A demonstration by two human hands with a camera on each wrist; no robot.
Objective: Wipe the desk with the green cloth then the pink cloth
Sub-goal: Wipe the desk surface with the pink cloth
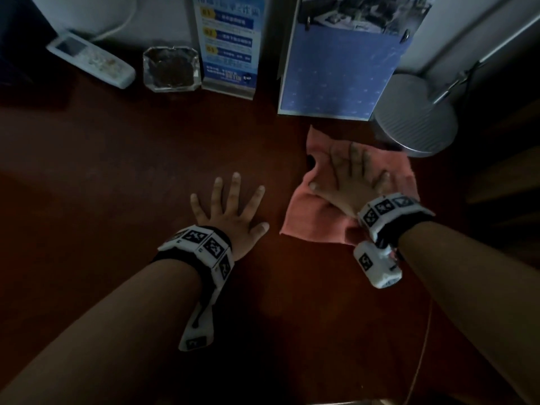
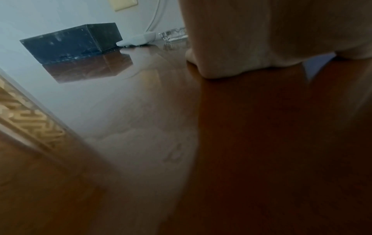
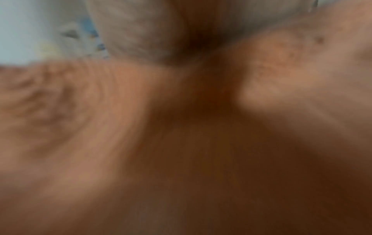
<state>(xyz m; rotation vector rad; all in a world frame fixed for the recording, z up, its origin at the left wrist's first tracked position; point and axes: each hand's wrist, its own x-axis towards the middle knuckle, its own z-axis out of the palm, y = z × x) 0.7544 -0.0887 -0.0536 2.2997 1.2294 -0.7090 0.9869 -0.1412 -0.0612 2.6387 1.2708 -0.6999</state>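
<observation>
The pink cloth [image 1: 314, 211] lies spread on the dark red-brown desk [image 1: 146, 159], right of centre. My right hand [image 1: 350, 173] lies flat on top of it with fingers straight and spread, pressing it to the wood. My left hand [image 1: 230, 206] rests palm down on the bare desk just left of the cloth, fingers spread, holding nothing. In the right wrist view the pink cloth [image 3: 60, 111] fills the blurred frame under the palm. In the left wrist view the left hand [image 2: 261, 35] sits on the glossy desk [image 2: 221, 143]. No green cloth is in view.
Along the back stand a white remote [image 1: 90, 58], a glass ashtray [image 1: 171, 68], a blue leaflet stand [image 1: 230, 45] and a blue clipboard [image 1: 342, 68]. A round metal lamp base [image 1: 415, 115] sits just beyond the cloth. A dark box [image 2: 70, 39] stands at the far left.
</observation>
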